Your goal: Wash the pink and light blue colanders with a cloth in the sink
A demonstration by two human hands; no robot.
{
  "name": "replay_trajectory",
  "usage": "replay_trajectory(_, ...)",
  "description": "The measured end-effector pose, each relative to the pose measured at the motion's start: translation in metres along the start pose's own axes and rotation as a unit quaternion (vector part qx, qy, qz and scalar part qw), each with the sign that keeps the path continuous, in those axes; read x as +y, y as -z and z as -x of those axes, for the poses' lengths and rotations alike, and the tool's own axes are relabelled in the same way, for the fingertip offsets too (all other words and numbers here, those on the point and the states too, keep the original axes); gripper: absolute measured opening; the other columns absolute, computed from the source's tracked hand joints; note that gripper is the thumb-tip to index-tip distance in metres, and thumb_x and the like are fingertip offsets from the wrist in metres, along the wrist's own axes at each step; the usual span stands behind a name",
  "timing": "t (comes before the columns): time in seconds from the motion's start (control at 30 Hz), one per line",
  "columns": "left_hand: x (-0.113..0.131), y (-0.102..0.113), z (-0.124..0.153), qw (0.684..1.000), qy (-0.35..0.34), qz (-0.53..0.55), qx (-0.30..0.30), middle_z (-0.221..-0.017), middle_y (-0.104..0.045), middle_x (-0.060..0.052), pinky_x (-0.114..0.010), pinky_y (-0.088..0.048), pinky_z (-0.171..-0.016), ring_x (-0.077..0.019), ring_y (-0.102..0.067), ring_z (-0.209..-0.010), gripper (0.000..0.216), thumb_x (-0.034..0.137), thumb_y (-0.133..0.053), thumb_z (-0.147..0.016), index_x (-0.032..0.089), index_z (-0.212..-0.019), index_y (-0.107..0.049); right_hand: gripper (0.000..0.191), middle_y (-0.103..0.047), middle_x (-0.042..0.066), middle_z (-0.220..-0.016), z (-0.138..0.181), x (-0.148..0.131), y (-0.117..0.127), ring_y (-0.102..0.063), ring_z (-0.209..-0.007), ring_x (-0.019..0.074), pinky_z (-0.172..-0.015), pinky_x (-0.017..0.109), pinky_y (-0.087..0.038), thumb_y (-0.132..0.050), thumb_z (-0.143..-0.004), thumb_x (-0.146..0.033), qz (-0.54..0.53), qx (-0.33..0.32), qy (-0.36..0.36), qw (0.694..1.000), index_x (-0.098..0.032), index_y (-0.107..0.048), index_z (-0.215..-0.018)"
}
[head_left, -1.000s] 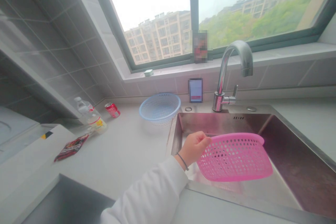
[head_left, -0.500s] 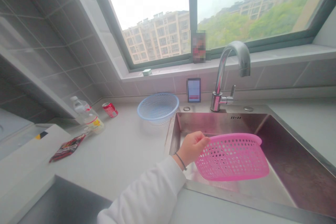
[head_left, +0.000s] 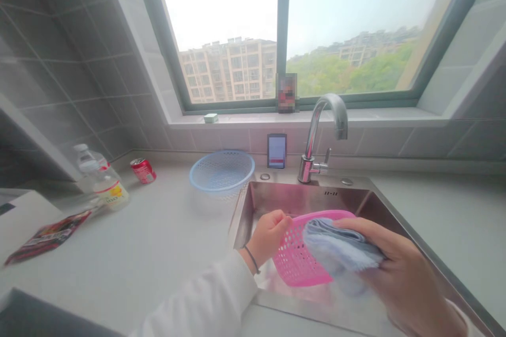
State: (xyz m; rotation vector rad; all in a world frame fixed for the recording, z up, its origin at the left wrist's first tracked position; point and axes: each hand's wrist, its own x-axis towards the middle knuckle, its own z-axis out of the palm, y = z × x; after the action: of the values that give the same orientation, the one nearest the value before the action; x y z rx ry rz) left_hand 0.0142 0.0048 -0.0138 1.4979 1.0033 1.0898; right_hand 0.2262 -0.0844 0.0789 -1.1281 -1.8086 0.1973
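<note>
My left hand (head_left: pixel 272 231) is closed on the rim of a pink perforated plastic basket (head_left: pixel 294 260), held tilted over the stainless steel sink (head_left: pixel 276 192). In my right hand (head_left: pixel 407 268) is a bunched grey-blue and white cloth (head_left: pixel 336 245). The cloth overlaps the right part of the basket from my viewpoint; whether it touches the basket I cannot tell. Part of the cloth and the right hand's lower fingers are blurred. Behind the basket rises a chrome faucet (head_left: pixel 316 131).
A light blue colander (head_left: pixel 221 168) stands on the counter left of the sink. Further left are a red can (head_left: pixel 143 170), clear plastic bottles (head_left: pixel 108 184) and a dark red packet (head_left: pixel 49 237). A small screen device (head_left: pixel 276 151) leans upright behind the sink.
My right hand has come in from the right with the cloth, in front of the basket. My left hand still grips the basket. The view has shifted, with the scene turned more level.
</note>
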Motion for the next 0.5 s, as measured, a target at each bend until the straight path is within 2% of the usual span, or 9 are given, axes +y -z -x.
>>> replay_trajectory(0.07, 0.001, 0.002, 0.001, 1.000, -0.026, 0.006, 0.017, -0.053, -0.034, 0.006, -0.025, -0.023, -0.050, -0.0093, -0.031, -0.051, 0.061, 0.077, -0.047, -0.083, 0.022, -0.059, -0.036, 0.026, -0.078, 0.003, -0.090, -0.021, 0.015, -0.016, -0.074, -0.078, 0.0223, -0.069, 0.029, -0.060, -0.063, -0.076, -0.026, -0.032, -0.048, -0.016, 0.998, -0.024, -0.075, -0.098)
replay_trajectory(0.1, 0.000, 0.004, 0.001, 0.999, -0.031, 0.003, 0.025, -0.053, -0.034, 0.006, -0.025, -0.023, -0.050, -0.0095, -0.031, -0.051, 0.062, 0.078, -0.045, -0.083, 0.022, -0.059, -0.036, 0.024, -0.078, 0.003, -0.091, -0.030, 0.025, -0.020, -0.074, -0.078, 0.0227, -0.071, 0.030, -0.059, -0.064, -0.078, -0.030, -0.041, -0.052, -0.035, 0.997, -0.024, -0.075, -0.098)
replay_trajectory(0.2, -0.003, 0.008, 0.000, 0.999, -0.020, -0.015, 0.043, -0.054, -0.037, 0.006, -0.025, -0.024, -0.050, -0.0100, -0.033, -0.050, 0.059, 0.075, -0.047, -0.085, 0.021, -0.062, -0.040, 0.030, -0.077, 0.005, -0.088, -0.048, 0.058, -0.022, -0.072, -0.078, 0.0253, -0.066, 0.031, -0.057, -0.067, -0.079, -0.046, -0.036, 0.006, -0.114, 0.993, -0.021, -0.074, -0.093)
replay_trajectory(0.3, -0.009, 0.009, -0.002, 0.997, -0.018, -0.049, 0.062, -0.057, -0.039, 0.005, -0.025, -0.025, -0.053, -0.0108, -0.035, -0.054, 0.052, 0.066, -0.051, -0.087, 0.020, -0.063, -0.042, 0.032, -0.075, 0.005, -0.080, -0.048, 0.078, -0.017, -0.070, -0.071, 0.0252, -0.061, 0.032, -0.054, -0.066, -0.077, -0.049, 0.005, 0.054, -0.163, 0.985, -0.020, -0.073, -0.087)
replay_trajectory(0.4, -0.013, 0.004, -0.004, 0.995, -0.025, -0.077, 0.064, -0.059, -0.037, 0.005, -0.026, -0.024, -0.055, -0.0114, -0.035, -0.056, 0.049, 0.061, -0.051, -0.090, 0.020, -0.063, -0.040, 0.028, -0.076, 0.006, -0.084, -0.035, 0.064, -0.030, -0.070, -0.072, 0.0249, -0.064, 0.032, -0.056, -0.065, -0.076, -0.040, -0.006, 0.041, -0.135, 0.990, -0.019, -0.073, -0.093)
replay_trajectory(0.47, -0.013, 0.001, -0.004, 0.996, -0.036, -0.072, 0.047, -0.059, -0.037, 0.005, -0.026, -0.024, -0.055, -0.0119, -0.035, -0.057, 0.050, 0.062, -0.047, -0.091, 0.021, -0.063, -0.039, 0.027, -0.077, 0.007, -0.090, -0.023, 0.045, -0.046, -0.072, -0.076, 0.0244, -0.067, 0.031, -0.057, -0.062, -0.076, -0.031, -0.055, -0.024, -0.082, 0.995, -0.019, -0.073, -0.098)
replay_trajectory(0.5, -0.013, 0.000, -0.004, 0.996, -0.043, -0.063, 0.034, -0.060, -0.037, 0.005, -0.027, -0.024, -0.056, -0.0121, -0.034, -0.058, 0.051, 0.063, -0.044, -0.092, 0.021, -0.063, -0.038, 0.029, -0.078, 0.006, -0.089, -0.018, 0.037, -0.054, -0.072, -0.076, 0.0236, -0.068, 0.030, -0.057, -0.059, -0.074, -0.024, -0.074, -0.079, -0.054, 0.993, -0.019, -0.074, -0.098)
